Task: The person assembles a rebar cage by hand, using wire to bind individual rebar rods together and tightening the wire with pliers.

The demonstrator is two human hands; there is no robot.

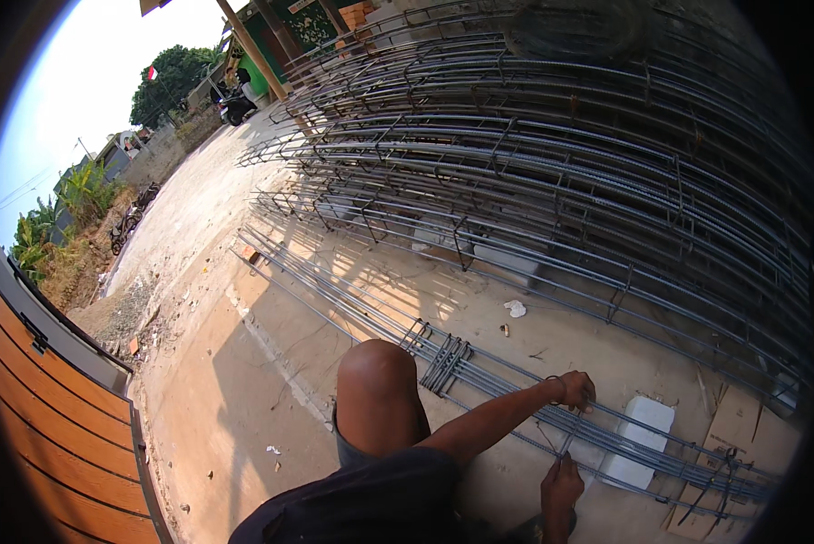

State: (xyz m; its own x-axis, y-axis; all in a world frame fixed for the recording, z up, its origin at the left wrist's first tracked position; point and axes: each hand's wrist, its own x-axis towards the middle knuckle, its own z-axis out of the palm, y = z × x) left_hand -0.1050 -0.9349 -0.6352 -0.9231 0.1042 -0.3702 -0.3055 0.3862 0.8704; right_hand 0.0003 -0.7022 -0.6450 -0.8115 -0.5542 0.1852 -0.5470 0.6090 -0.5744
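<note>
A bundle of long steel rebars [506, 392] lies across the ground in front of me. My left hand [574, 390] is closed at the far side of the bundle, on the upper end of a thin steel stirrup [571, 433] that crosses the bars. On the near side my right hand [562, 488] is closed round the stirrup's lower end. Fingertips are partly hidden. A cluster of stirrups [448, 364] sits round the bars to the left of my hands. Under the bars, just right of my hands, lies a white block [641, 442].
Stacked rebar cages [552, 154] fill the far side, resting partly on pale blocks [506, 265]. Cardboard [733, 431] lies under the bars at right. My bent knee [377, 381] is beside the bundle. An orange slatted gate [53, 435] stands at left; a parked motorbike [237, 104] is far off.
</note>
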